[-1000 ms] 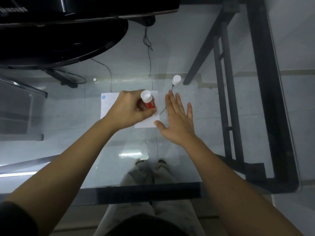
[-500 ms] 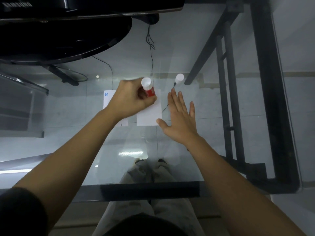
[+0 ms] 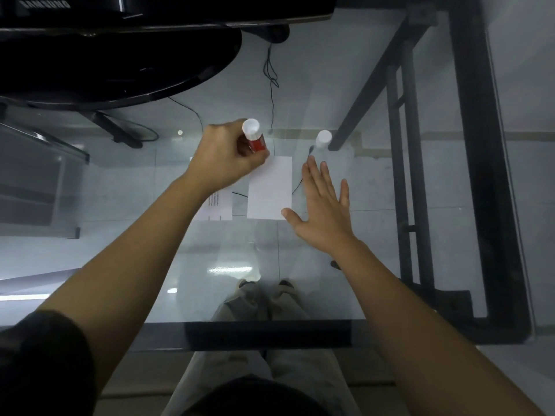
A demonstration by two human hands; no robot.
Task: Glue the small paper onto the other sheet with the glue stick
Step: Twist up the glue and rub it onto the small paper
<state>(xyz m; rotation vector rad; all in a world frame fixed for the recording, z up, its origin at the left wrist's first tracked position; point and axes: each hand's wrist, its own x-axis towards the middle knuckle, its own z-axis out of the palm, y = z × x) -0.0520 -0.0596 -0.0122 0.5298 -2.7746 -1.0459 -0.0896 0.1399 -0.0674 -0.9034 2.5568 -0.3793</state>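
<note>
While the left hand (image 3: pixel 228 163) keeps its fingers (image 3: pixel 255 162) wrapped round the red glue stick (image 3: pixel 255 139), white end up and glue end down at the far left corner of the small paper (image 3: pixel 270 189), the job looks to be in its gluing stage: the stick is uncapped and at the paper, though whether glue already covers the surface cannot be told. The small paper lies flat on the glass counter (image 3: pixel 375 235), apart from the other sheet (image 3: pixel 220 205), which sits just to its left, printed and partly hidden under the left wrist. So the joining is judged not yet done; what remains is to finish spreading, turn or lift the small paper, and press it onto the other sheet. The right hand (image 3: pixel 324 211) is open, fingers spread and flat, just right of the small paper, its thumb touching the near right corner as if to steady it. The white cap (image 3: pixel 323 139) stands beyond the paper, to its far right, clear of the work. A dark monitor base (image 3: pixel 120 64) sits well beyond, to the far left; nothing blocks the short path between the two papers except the left forearm itself.
</note>
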